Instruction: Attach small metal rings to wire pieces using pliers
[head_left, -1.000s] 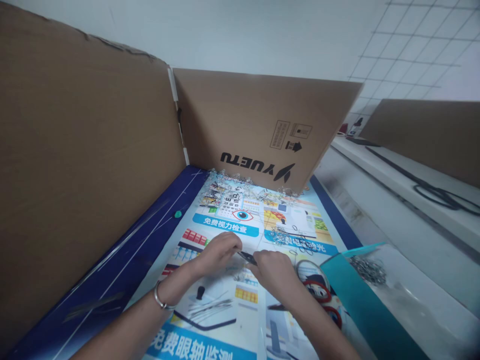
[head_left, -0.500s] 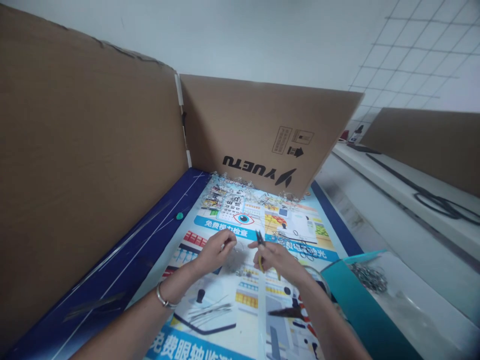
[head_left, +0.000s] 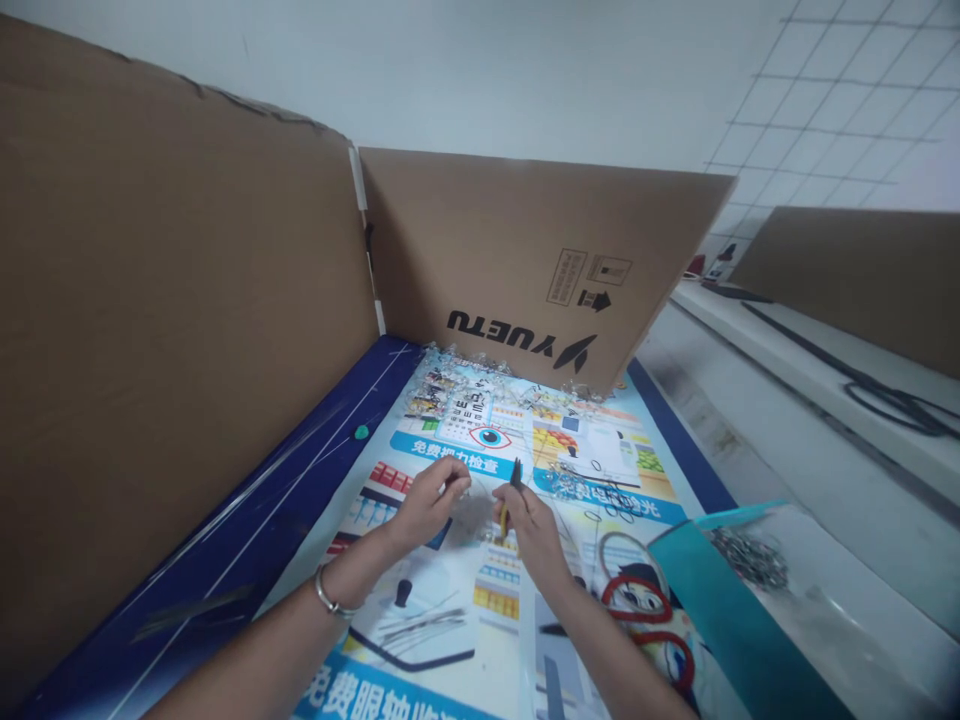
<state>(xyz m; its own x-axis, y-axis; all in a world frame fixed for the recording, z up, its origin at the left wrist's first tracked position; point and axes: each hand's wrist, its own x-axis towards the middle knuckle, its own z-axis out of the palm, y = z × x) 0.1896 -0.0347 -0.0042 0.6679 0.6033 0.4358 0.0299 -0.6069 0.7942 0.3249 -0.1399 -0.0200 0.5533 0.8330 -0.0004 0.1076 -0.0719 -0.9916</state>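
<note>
My left hand (head_left: 429, 498), with a metal bangle on its wrist, pinches a small clear piece between its fingertips; the piece is too small to make out. My right hand (head_left: 529, 518) grips small pliers (head_left: 510, 492) with yellow handles and dark jaws that point up and away. The two hands are close together above a printed poster (head_left: 450, 690) that covers the table. A few thin metal pins (head_left: 420, 622) lie on the poster near my left forearm.
Cardboard walls stand at the left (head_left: 172, 330) and the back (head_left: 525, 270). Small clear and metal parts (head_left: 480, 375) are heaped along the back wall, and loose rings (head_left: 600, 490) lie to the right. A teal tray (head_left: 720, 610) with metal rings (head_left: 750, 560) sits at the right.
My hands have drawn slightly apart. The pliers have swung from lying flat between the hands to standing with the jaws up, and the right hand has shifted a little left.
</note>
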